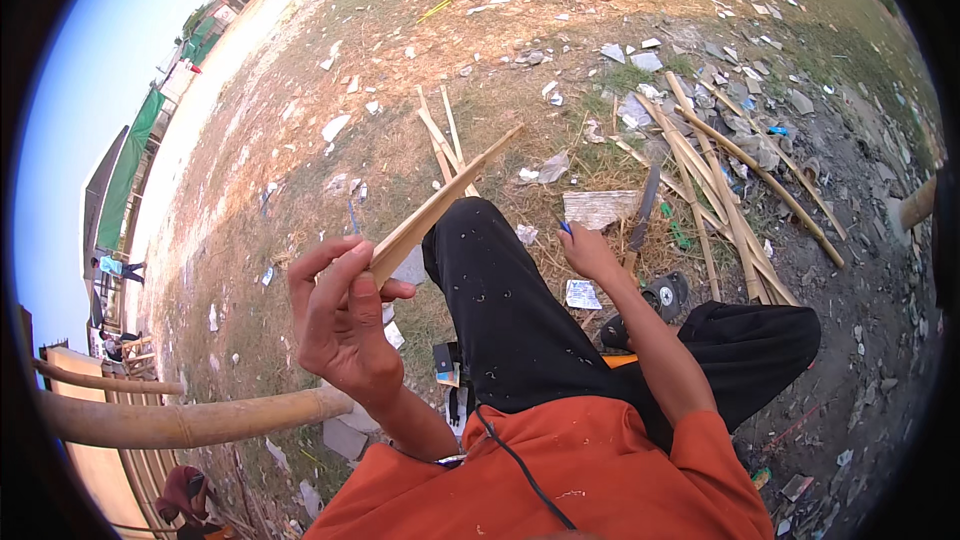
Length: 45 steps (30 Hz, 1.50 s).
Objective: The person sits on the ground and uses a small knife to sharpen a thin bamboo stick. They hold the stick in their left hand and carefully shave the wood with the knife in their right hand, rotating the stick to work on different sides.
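Note:
My left hand [350,325] pinches the near end of a split bamboo strip [440,200] between thumb and fingers. The strip slants up and away to the right, its far tip above my raised knee. Over the ground beyond my lap, my right hand [592,254] is closed on a small blue object [566,227]. Only its blue end shows, so its kind is unclear. Just right of that hand lies a large knife [645,208] with a long dark blade and a wooden handle.
Bamboo strips and poles [735,195] lie piled at the right; more strips [447,135] rest beyond my knee. A thick bamboo pole [200,422] juts in at left. A dark sandal [665,292] sits by my leg. Litter and stone pieces dot the ground. People [120,268] are far left.

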Tool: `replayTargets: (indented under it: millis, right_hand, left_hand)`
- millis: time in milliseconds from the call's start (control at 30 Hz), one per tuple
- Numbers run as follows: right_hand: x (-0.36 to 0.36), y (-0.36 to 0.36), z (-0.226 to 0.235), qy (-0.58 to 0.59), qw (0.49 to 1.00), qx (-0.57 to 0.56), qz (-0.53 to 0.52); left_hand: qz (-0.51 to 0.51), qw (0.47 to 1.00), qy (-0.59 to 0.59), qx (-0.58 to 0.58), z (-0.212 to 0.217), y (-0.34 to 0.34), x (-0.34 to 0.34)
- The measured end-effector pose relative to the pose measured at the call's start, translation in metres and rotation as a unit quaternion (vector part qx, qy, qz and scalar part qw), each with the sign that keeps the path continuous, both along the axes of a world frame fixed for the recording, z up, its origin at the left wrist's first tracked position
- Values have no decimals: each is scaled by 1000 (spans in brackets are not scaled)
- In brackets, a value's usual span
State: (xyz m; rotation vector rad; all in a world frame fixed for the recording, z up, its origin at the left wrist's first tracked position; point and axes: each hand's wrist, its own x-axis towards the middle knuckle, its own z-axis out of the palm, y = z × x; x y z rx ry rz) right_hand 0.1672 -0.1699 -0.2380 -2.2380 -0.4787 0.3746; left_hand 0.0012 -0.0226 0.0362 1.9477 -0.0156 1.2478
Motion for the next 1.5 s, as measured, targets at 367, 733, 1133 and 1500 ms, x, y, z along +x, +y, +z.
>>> replayTargets:
  millis: [367, 733, 1133, 1500]
  right_hand:
    - [-115, 6, 244, -150, 934, 306, 108]
    - [-113, 12, 231, -155, 946, 276, 72]
    - [-133, 1, 253, -145, 935, 303, 113]
    - [-115, 13, 221, -177, 952, 244, 54]
  left_hand:
    - [-6, 1000, -6, -1, -3, -8, -8]
    - [-13, 1000, -19, -6, -5, -9, 0]
    - [-29, 997, -33, -65, -1, -15, -1]
    - [-11, 1000, -10, -22, -7, -11, -2]
